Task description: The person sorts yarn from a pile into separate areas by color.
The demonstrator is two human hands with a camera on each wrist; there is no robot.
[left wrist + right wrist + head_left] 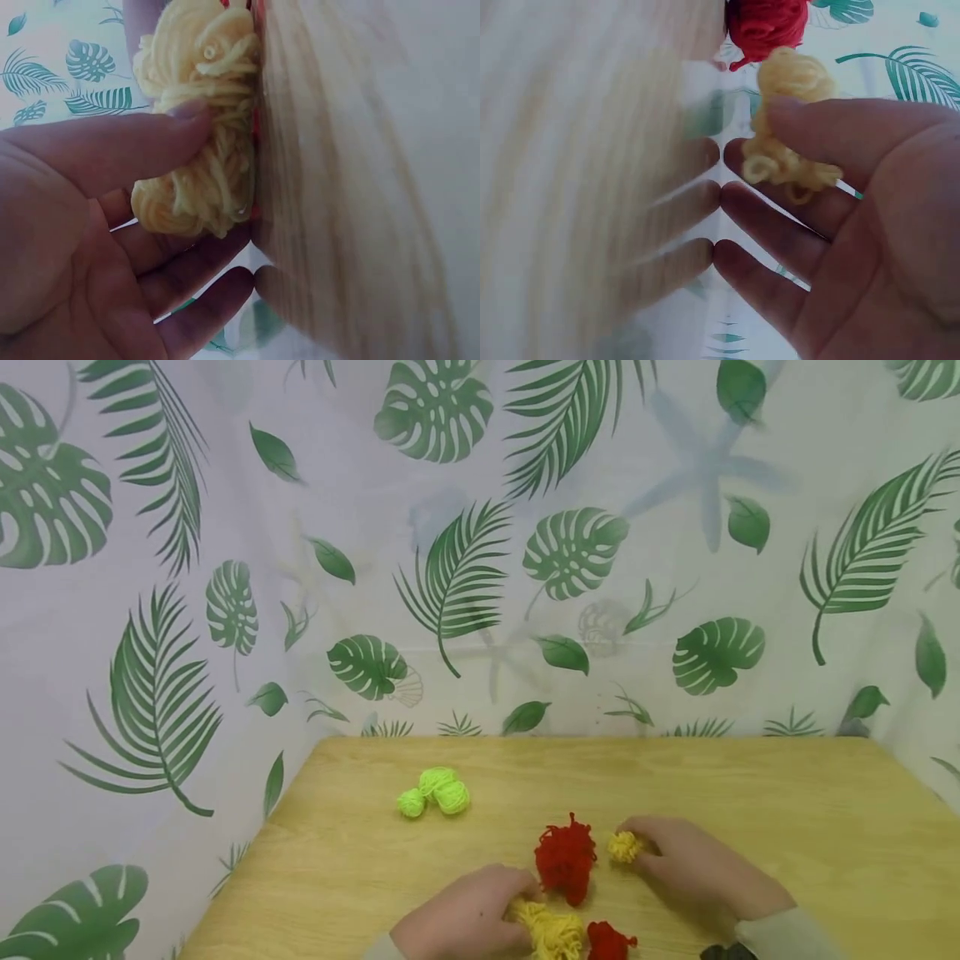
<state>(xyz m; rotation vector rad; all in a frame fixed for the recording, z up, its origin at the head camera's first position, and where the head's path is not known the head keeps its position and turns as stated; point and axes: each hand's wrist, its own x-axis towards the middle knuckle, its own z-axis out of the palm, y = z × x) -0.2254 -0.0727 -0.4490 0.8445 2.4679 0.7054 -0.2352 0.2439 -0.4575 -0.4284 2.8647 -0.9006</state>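
Observation:
My left hand (474,917) grips a larger bundle of yellow yarn (551,930) low at the front of the table. In the left wrist view the thumb lies across the middle of this yellow bundle (199,120), fingers behind it. My right hand (693,864) pinches a small yellow yarn ball (623,847) between thumb and forefinger; the right wrist view shows the same small ball (795,127), with loops hanging below the thumb and the other fingertips at the tabletop. Between the hands lies a red yarn bundle (566,860); a smaller red one (609,941) sits at the bottom edge.
Several bright green yarn balls (441,789) sit together at the back left of the wooden table (712,777). A dark object (727,952) shows partly at the bottom edge by the right sleeve. A leaf-printed cloth (480,568) hangs behind the table.

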